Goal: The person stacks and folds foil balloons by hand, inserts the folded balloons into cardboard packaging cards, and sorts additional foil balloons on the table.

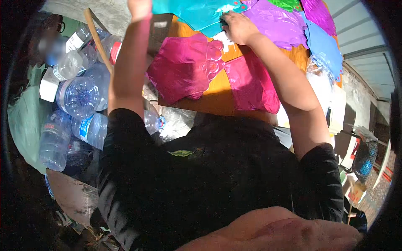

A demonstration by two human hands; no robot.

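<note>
My left hand [139, 7] is at the top edge, partly cut off and smeared, beside the left end of a shiny teal plastic sheet [194, 12]. What its fingers do is hidden. My right hand [240, 28] rests palm down at the teal sheet's right part, fingers lowered onto it and slightly apart, near a white patch [225, 42]. Closer to my body lie a magenta plastic piece [180, 67] with a scalloped right edge and another magenta piece [251, 81]. A purple sheet [276, 23] lies right of my right hand.
The wooden table [209, 100] also bears a blue sheet [324, 46] and a green one [284, 4]. Many empty plastic bottles [81, 96] are heaped at the left, with a wooden stick [98, 39] among them. Clear plastic wrap [320, 69] sits by the right edge.
</note>
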